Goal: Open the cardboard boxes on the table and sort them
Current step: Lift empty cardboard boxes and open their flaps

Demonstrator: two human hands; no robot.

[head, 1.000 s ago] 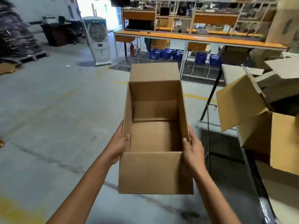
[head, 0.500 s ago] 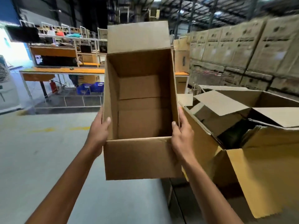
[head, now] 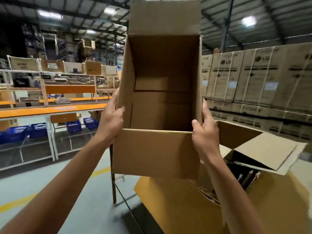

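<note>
An empty brown cardboard box with its flaps open is raised in front of me, its open side facing me. My left hand grips its left wall, thumb inside the box. My right hand grips the right wall the same way. Below and to the right lies a larger opened cardboard box with a torn flap and dark items inside, resting on other cardboard on the table.
Stacked printed cartons form a wall at the right. Orange-topped workbenches with shelving stand at the left, blue crates underneath. Grey floor with a yellow line lies at lower left.
I have lifted the held box higher and carried it to the right, over the large opened box on the table. Both hands keep the same grip on its side walls.
</note>
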